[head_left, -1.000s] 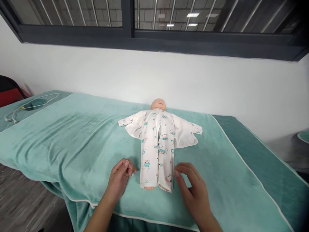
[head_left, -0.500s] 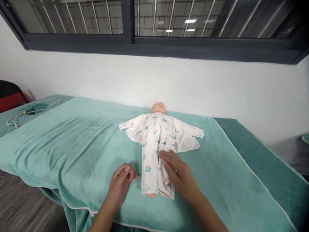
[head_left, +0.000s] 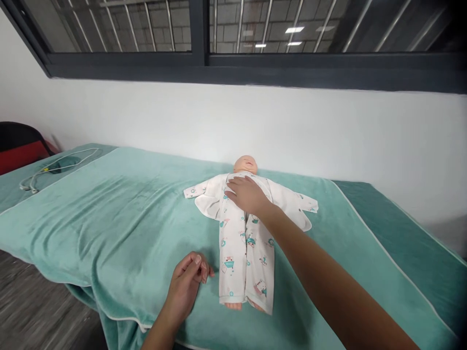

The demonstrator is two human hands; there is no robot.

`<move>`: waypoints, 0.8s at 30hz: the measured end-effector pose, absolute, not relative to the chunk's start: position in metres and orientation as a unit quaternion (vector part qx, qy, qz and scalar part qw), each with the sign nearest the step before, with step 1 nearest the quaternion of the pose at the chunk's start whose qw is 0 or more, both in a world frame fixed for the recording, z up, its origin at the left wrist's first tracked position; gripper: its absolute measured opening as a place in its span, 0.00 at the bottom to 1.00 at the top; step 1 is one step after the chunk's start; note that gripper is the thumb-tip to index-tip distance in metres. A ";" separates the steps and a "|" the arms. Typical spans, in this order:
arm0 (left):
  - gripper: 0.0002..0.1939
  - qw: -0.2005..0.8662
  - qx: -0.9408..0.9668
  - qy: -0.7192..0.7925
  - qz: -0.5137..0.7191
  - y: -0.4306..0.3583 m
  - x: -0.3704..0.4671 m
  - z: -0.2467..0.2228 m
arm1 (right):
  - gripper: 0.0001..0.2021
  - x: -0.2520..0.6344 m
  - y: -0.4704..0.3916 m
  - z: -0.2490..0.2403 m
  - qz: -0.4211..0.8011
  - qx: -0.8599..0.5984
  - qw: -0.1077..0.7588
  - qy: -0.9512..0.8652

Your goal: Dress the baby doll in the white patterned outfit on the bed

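A baby doll [head_left: 245, 165] lies on its back on a green blanket [head_left: 127, 233], its head toward the wall. Its white printed jacket [head_left: 282, 192] is spread out at both sides, sleeves stretched outward. White printed trousers [head_left: 232, 253] lie along its body up to the chest, and its toes show below the leg ends. Across the upper part of the trousers, at the doll's chest, my right hand [head_left: 248, 195] rests palm down with fingers extended. Left of the trouser legs, my left hand [head_left: 188, 279] is loosely curled on the blanket, with nothing visible in it.
A white cable [head_left: 60, 167] lies looped at the bed's far left, near a red and black chair [head_left: 22, 150]. Behind the bed rises a white wall [head_left: 164, 121] beneath a dark-framed window [head_left: 127, 64]. Darker green cloth [head_left: 394, 214] covers the right end.
My right hand has moved up from the trouser legs to the doll's chest and flattened there. My left hand stays curled beside the legs. The view has shifted slightly.
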State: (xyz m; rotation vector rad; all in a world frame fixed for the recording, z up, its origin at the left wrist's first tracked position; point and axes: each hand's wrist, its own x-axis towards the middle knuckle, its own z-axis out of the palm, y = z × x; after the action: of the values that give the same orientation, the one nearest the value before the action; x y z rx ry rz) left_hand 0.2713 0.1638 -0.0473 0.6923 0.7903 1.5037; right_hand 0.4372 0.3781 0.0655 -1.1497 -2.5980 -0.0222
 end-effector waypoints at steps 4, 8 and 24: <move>0.16 0.609 0.303 0.341 0.649 0.164 0.271 -0.047 | 0.16 0.426 0.403 0.069 0.003 -0.434 0.104 -0.895; 0.17 0.609 0.307 0.351 0.641 0.164 0.271 -0.046 | 0.17 0.438 0.418 0.068 0.026 -0.442 0.129 -0.887; 0.19 0.559 0.405 0.573 0.442 0.213 0.285 -0.015 | 0.25 0.543 0.356 -0.011 0.230 -0.535 0.409 -0.703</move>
State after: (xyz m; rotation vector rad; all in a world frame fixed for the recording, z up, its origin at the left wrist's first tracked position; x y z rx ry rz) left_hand 0.2847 0.2131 -0.0149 0.9560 1.3501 1.0415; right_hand 0.5429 0.3562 -0.0110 -1.3482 -1.7708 0.5798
